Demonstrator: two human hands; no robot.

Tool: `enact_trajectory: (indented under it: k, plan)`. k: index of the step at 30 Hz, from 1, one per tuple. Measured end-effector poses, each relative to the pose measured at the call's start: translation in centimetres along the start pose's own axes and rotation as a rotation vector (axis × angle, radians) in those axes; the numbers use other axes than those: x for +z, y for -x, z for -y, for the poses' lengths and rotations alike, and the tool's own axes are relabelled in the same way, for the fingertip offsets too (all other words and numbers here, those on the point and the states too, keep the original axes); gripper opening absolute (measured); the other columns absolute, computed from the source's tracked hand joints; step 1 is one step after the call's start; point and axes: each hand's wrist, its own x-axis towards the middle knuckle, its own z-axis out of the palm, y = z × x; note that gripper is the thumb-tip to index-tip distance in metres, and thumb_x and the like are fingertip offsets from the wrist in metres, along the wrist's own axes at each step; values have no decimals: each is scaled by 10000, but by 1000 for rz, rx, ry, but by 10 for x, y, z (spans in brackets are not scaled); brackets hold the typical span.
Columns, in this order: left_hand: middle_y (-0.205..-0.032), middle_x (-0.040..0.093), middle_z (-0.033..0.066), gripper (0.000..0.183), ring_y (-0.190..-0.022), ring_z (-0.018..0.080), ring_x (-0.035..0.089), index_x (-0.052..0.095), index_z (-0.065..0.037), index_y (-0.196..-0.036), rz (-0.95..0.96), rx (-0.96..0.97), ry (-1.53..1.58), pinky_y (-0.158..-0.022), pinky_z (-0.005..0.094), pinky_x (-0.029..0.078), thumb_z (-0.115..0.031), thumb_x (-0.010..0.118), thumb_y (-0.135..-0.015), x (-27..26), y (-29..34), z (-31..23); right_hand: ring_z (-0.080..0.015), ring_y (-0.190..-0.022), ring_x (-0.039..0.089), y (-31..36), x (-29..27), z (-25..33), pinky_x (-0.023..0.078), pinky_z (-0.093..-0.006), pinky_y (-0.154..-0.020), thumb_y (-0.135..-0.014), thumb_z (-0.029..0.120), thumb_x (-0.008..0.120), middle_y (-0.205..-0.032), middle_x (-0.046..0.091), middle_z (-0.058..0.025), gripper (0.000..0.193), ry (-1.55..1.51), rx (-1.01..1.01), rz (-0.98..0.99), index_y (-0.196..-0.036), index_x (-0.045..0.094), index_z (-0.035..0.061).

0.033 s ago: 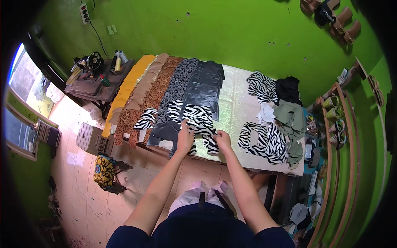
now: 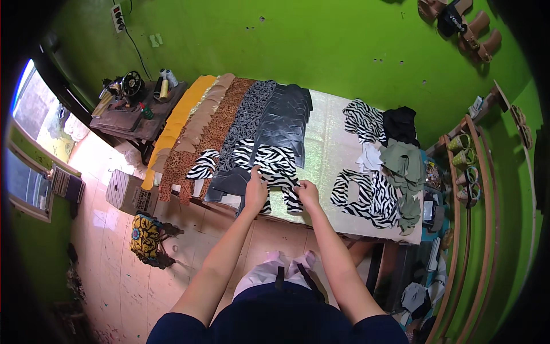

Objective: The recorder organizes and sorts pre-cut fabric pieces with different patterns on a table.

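Both of my hands are at the near edge of the table, closed on one zebra-print fabric piece (image 2: 282, 182) with a cut-out shape. My left hand (image 2: 255, 193) grips its left side, thumb pointing up. At its right side, my right hand (image 2: 308, 194) pinches the edge between thumb and fingers. Beneath and behind it lie more zebra pieces (image 2: 275, 156), partly covered. Dark grey cut pieces (image 2: 229, 182) sit left of my left hand, beside a small zebra piece (image 2: 203, 164). Overlapping black pieces (image 2: 282, 117) form a row farther back.
Rows of yellow (image 2: 186, 114), tan (image 2: 197, 122), leopard-print (image 2: 220, 123) and grey patterned pieces (image 2: 247, 112) cover the table's left. Zebra offcuts (image 2: 382, 200) and green scraps (image 2: 404, 163) lie right. A sewing machine (image 2: 129, 86) stands far left; a patterned stool (image 2: 146, 238) is on the floor.
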Motion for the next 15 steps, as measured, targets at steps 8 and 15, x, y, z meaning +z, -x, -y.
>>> enact_trajectory:
  k: [8,15]
  plan:
    - [-1029,528,249,492,-978,401,498,352,19,-1191,15,33,-215,-825,421,403,44,550,-741,-1,5,23,-319,-901,568,10,38,7,445,-402,-768,-684,124,682,-950,599,-147,344,369,7,-110,-989,539,53]
    - [-1005,520,188,442,-921,349,498,408,14,-1171,74,125,-405,-787,407,412,33,473,-734,-3,-9,19,-331,-944,498,17,36,13,437,-403,-783,-693,121,633,-978,499,-155,383,441,-85,-95,-1037,469,83]
